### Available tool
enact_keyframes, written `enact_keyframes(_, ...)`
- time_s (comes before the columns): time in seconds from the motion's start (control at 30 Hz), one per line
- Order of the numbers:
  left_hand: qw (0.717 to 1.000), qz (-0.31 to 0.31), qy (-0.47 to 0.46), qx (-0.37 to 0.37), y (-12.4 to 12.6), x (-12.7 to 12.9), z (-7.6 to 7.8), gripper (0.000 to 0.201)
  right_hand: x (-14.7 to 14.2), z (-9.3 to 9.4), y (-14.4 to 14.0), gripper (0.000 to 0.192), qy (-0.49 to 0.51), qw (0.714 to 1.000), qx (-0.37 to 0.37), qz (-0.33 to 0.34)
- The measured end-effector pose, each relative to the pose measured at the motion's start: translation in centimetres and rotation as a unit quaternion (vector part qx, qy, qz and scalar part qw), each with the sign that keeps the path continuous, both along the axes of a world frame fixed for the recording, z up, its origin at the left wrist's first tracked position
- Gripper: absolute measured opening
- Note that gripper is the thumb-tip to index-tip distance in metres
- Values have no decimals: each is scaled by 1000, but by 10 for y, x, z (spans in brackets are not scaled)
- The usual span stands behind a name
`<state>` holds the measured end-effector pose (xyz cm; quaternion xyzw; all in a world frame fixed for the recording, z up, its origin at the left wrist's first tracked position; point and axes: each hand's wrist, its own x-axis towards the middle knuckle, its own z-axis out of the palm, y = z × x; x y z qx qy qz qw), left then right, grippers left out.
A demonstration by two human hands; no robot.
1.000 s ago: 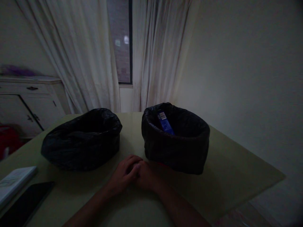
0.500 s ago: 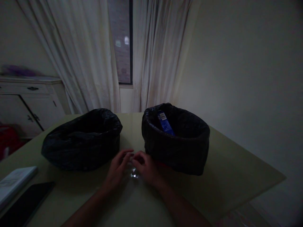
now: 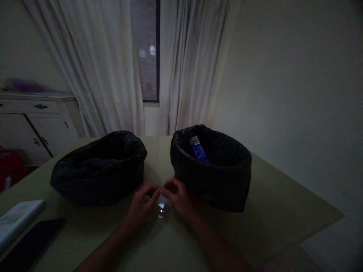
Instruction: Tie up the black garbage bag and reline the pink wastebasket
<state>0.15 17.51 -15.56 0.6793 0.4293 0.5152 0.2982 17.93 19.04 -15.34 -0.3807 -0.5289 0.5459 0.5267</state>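
Observation:
My left hand and my right hand rest on the pale green table, in front of the gap between two bins. Their curled fingertips meet in the middle. A small bright glint lies on the table just below the fingertips; the dim light hides whether it is an object or whether anything is pinched. The left bin, lined with a black bag, sags low. The right bin, also lined with a black bag, stands taller, and a blue packet leans inside it.
A white booklet and a dark flat phone lie at the table's near left. A white cabinet stands at the left wall, with something red below it. Curtains frame a window behind. The table ends at the right corner.
My hands were clasped together a second ago. They have since parted and slid slightly forward, fingertips now touching, uncovering the glint on the table.

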Motion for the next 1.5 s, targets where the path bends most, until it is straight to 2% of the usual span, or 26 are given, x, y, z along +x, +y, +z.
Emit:
enact_keyframes(0.37, 998, -30, 40, 28, 2, -9, 3, 21, 5, 4, -1, 36, -48, 999, 1, 25)
enact_keyframes(0.67, 995, -78, 59, -6, 3, -20, 12, 25, 13, 0, -2, 50, -104, 991, -9, 82)
enact_keyframes(0.9, 988, -109, -17, -110, 4, -21, 15, 33, 17, 15, -11, 49, -107, 985, 4, 133)
enact_keyframes(1.07, 965, -143, -128, -181, 2, -15, 12, 33, 19, 19, -16, 44, -75, 984, 5, 161)
enact_keyframes(1.17, 951, -157, -162, -212, 1, -11, 11, 32, 20, 20, -18, 42, -60, 983, 11, 170)
enact_keyframes(1.5, 935, -204, -215, -195, -7, -6, 19, 25, 22, 25, -25, 38, -20, 978, 0, 206)
